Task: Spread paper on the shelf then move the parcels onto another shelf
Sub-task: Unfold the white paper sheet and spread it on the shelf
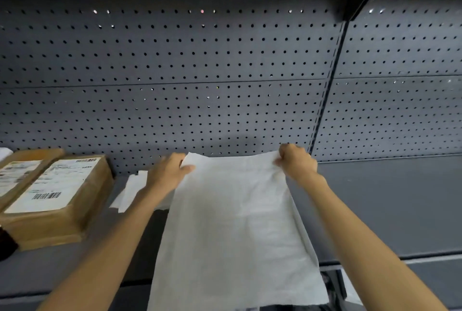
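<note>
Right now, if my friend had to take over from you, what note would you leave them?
Left hand: pinching the far left corner of the white paper sheet.
Right hand: gripping the far right corner of the same sheet.
The sheet is held out over the grey shelf, its near end hanging past the front edge, not yet flat.
A smaller white paper lies behind the left forearm.
Two brown parcels with labels sit side by side at the shelf's left end.
Done: sheet picked up and stretched out.
Left: lay it flat, then move the parcels to another shelf.
</note>
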`<state>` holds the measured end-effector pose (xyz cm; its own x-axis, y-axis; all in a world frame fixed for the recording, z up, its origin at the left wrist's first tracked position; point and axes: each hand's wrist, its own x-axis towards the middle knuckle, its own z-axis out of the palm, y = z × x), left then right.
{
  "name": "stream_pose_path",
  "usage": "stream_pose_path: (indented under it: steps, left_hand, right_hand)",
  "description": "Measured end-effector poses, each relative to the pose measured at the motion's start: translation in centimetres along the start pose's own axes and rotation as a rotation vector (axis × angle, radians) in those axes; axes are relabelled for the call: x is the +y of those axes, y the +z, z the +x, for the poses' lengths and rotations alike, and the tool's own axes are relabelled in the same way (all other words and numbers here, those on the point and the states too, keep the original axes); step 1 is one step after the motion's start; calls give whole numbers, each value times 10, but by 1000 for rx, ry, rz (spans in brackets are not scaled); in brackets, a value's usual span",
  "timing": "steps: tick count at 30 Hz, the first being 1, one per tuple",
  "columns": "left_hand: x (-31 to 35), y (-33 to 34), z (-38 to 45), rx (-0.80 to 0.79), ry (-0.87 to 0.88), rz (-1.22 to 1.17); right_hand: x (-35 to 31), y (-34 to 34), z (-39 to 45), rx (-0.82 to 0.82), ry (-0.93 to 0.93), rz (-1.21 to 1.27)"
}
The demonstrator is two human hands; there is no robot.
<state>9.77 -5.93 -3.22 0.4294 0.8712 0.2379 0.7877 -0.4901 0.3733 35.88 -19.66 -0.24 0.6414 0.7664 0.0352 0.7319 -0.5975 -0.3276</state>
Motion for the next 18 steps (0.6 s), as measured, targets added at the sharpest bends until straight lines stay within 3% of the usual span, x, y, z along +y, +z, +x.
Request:
stream_pose_path:
  steps: [9, 12, 13, 15, 17, 18]
  left_hand:
    - [7, 14, 19, 117, 67, 90]
    - [28, 17, 10, 211, 340, 202]
    - [37, 21, 4, 149, 445, 216]
    - [51, 35, -10, -179, 498, 224]
    - [57, 51, -20, -519, 334, 255]
    - [58, 58, -24, -584, 263, 250]
  right_hand:
    - [4, 9, 20, 3, 20, 92]
    - [1, 17, 19, 30, -73, 73]
    - [-2, 21, 16, 60, -141, 21]
    - [-11, 32, 7, 95, -314, -75]
    - [-21, 49, -4, -26, -476, -114]
    - [-24, 60, -9, -141, -511, -118]
